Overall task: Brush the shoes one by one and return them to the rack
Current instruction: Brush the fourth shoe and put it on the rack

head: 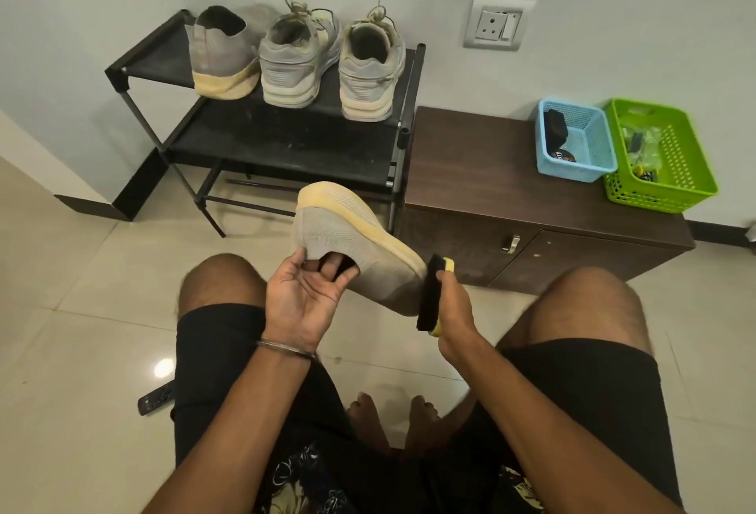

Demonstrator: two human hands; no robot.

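Shoe (360, 243) held in air between knees, long axis running toe far-left to heel near-right. Left hand (304, 296) grips collar, fingers hooked inside opening. Right hand (456, 309) clasps brush (431, 296), bristles touching heel. Rack (262, 133) beyond, far-left: three shoes on top shelf, left end free. Cabinet (491, 169) right, well apart.
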